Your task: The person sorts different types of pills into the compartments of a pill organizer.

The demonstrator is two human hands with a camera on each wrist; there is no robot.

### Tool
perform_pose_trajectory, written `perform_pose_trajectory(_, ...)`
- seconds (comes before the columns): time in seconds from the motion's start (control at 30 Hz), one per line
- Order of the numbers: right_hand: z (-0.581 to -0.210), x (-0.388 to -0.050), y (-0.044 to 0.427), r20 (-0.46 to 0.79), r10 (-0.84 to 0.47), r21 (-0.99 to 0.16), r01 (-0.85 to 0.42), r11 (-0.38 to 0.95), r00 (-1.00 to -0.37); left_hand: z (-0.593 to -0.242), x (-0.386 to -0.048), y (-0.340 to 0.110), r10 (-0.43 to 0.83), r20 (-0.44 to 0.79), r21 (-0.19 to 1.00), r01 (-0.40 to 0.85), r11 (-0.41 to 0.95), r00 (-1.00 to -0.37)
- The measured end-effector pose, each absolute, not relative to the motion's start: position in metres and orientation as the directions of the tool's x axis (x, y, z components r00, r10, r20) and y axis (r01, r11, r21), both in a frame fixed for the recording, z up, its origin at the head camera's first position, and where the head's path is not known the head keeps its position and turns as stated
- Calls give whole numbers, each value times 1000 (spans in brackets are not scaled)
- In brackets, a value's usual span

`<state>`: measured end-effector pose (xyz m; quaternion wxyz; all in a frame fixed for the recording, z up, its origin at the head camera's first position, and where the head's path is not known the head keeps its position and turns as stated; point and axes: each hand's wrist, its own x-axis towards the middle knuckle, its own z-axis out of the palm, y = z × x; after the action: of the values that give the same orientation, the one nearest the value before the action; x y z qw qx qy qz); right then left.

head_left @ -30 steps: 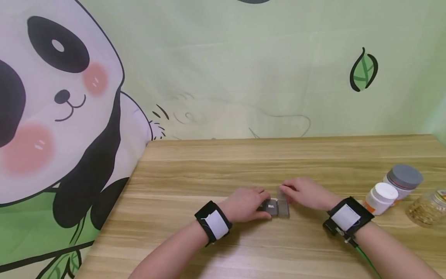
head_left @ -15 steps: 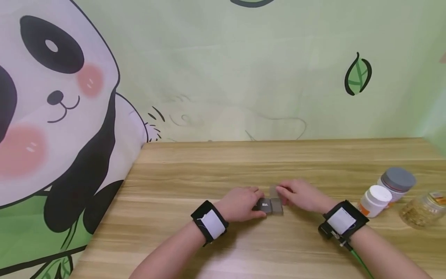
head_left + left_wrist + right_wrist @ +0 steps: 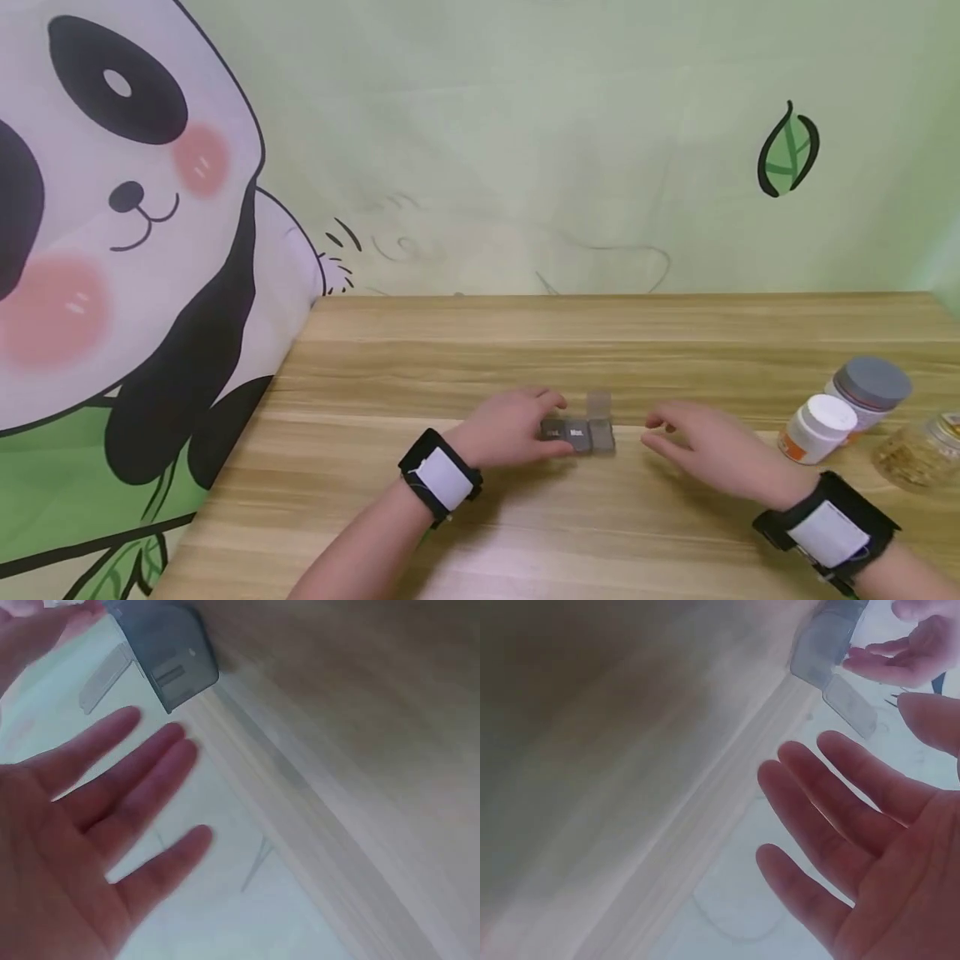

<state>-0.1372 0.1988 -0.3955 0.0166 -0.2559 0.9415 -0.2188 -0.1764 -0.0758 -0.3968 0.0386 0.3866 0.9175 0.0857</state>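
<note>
A day-labelled pill organizer [image 3: 577, 435], end lid [image 3: 598, 406] raised, lies at the left hand's [image 3: 502, 429] parted fingers; the right hand [image 3: 708, 446], loosely spread, is apart. Steady left-hand bracing would likely prevent sliding.

Pill box [image 3: 579, 435] partly behind left hand [image 3: 513, 429] (jar [image 3: 911, 458] partly out of frame)

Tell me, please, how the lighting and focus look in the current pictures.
Head view: fairly clear, with a soft shadow beside the left forearm and pale sheen on the wooden tabletop; left wrist view: milky haze, wood grain blurred; right wrist view: similar haze, tabletop smeared, but the right hand outlined more distinctly.
</note>
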Motion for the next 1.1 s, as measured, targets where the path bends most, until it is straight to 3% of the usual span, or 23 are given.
perform_pose_trajectory(0.37, -401, -90, 275, 322, -308, -344, -414, 843, -895, -398, -170, -104, 782, 152, 225, 791, 568, -605)
perform_pose_trajectory(0.5, -408, -78, 304, 295, -228, -368, -331, 869, -928, -397, -169, -108, 778, 156, 236, 788, 569, -608)
perform_pose_trajectory(0.8, -424, -72, 346, 253, 55, -569, -102, 816, -966, -393, -170, -110, 749, 184, 244, 767, 593, -637)
perform_pose_trajectory(1.1, -424, -92, 338, 196, 69, -515, -43, 856, -978, -392, -169, -113, 728, 184, 251, 748, 615, -660)
